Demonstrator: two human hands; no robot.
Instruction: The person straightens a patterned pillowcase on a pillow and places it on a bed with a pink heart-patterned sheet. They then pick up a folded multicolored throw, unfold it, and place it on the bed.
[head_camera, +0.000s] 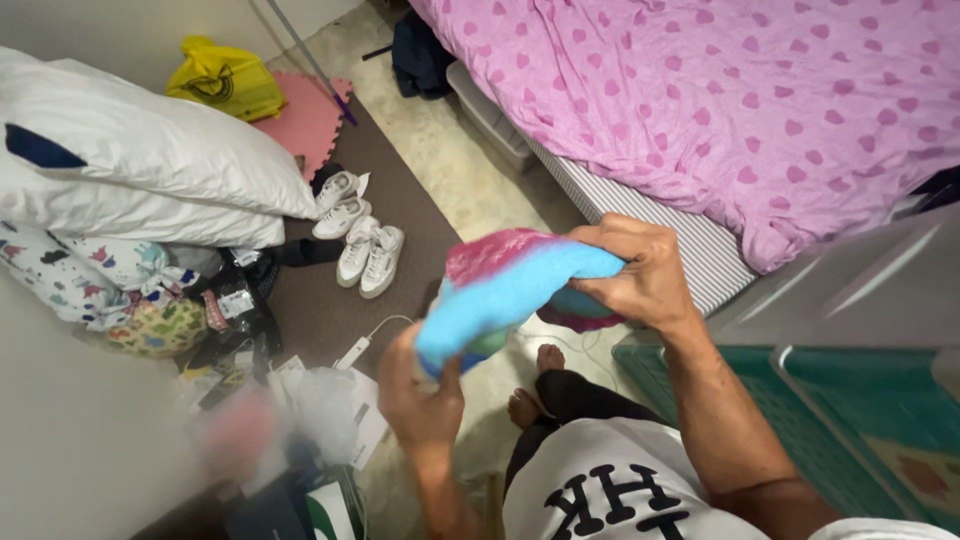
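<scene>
1. We have a soft blue and pink cloth in both hands, held up in front of us over the floor, near the foot of the bed on the right.
2. Our right hand is closed tight over the far, upper end of the cloth, fingers curled round a bunched fold.
3. Our left hand grips the near, lower end; it is blurred, but the fingers look wrapped round the blue edge.
4. We judge that the cloth is being gathered or folded between the hands. The next move would call for keeping both ends pinched so the roll does not slip open.
5. Counted: one cloth, two hands on it.
6. To the left on the brown mat lie four white shoes, two pairs.
7. Farther left are two white pillows, stacked, and far off one yellow bag.
</scene>
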